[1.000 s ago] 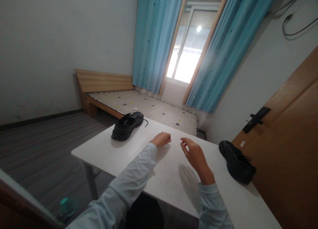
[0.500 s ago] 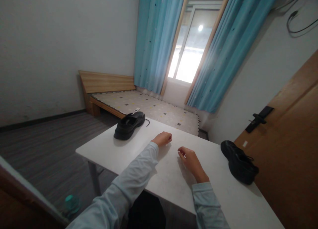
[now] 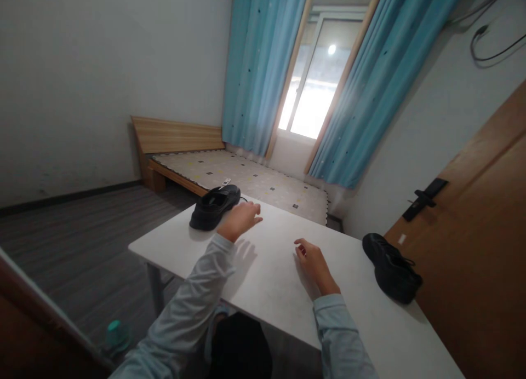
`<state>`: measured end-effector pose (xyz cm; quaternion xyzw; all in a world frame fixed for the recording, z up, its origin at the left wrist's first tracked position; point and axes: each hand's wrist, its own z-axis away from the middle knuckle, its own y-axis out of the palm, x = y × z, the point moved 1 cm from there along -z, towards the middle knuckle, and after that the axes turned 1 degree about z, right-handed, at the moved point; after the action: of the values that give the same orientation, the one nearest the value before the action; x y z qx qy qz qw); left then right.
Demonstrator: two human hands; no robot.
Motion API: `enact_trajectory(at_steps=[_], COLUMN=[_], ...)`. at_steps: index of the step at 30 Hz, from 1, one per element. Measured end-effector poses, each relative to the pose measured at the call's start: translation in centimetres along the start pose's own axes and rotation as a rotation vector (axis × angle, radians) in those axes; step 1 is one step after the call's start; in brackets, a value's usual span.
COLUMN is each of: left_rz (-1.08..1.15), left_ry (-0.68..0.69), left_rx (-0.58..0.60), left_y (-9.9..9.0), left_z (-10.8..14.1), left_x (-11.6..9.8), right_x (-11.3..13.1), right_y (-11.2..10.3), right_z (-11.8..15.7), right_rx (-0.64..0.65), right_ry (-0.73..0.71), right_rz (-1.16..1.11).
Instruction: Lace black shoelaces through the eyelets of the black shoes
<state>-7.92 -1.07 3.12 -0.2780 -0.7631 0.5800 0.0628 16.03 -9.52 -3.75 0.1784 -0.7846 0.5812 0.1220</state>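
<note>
My left hand [image 3: 242,220] is raised over the white table [image 3: 271,275], its fingers apart and nothing in them. It is close beside a black shoe [image 3: 207,210] at the table's far left edge and partly covers that shoe's right side. A thin lace end shows just behind the hand. My right hand [image 3: 313,263] rests by the table's middle, loosely curled with the index finger reaching forward and nothing held. A second black shoe [image 3: 392,269] stands at the right edge, apart from both hands.
Beyond the table is a bed [image 3: 246,173] with a wooden headboard [image 3: 176,135]. A wooden door [image 3: 472,247] with a black handle [image 3: 425,199] closes in the right side. A teal object [image 3: 117,335] is on the floor at lower left.
My left hand has moved left and up from the table's middle towards the left shoe, and its fingers have opened. My right hand has stayed almost in place.
</note>
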Motion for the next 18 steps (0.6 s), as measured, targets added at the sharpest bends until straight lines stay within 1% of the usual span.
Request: enact_trajectory(at_steps=[2,3,5,7,9,12,14,15,18], left_rz=[-0.106,-0.154,-0.224,-0.265,-0.278,-0.281,-0.282,-0.285,-0.280], left_ry=[-0.063,-0.103,-0.150,-0.203,-0.256,-0.328,-0.318,-0.302,-0.246], left_rx=[-0.141,-0.193,-0.267,-0.304,-0.282,-0.170,-0.092,-0.075,-0.077], left_y=[-1.6,-2.2,-2.9,-3.1,-3.1,-2.7,-2.4,-2.2,-1.8], left_z=[1.5,2.2,3.5,4.5,5.4,5.9,5.8,5.7,5.1], left_x=[1.2,1.8,3.1,4.5,6.0,8.0,9.1,9.6,10.4], right_x=[0.0,0.0,0.0,0.0,0.0,0.0,0.0,0.0,0.0], right_y=[0.0,0.0,0.1,0.1,0.1,0.1,0.0,0.0,0.0], right_z=[0.0,0.0,0.0,0.0,0.0,0.1,0.1,0.1,0.1], right_rx=[0.004,0.007,0.011,0.010,0.012,0.017,0.019,0.019,0.020], right_ry=[-0.005,-0.005,-0.007,-0.011,-0.009,-0.007,-0.011,-0.011,-0.009], right_rz=[0.001,0.003,0.004,0.004,0.006,0.010,0.017,0.021,0.028])
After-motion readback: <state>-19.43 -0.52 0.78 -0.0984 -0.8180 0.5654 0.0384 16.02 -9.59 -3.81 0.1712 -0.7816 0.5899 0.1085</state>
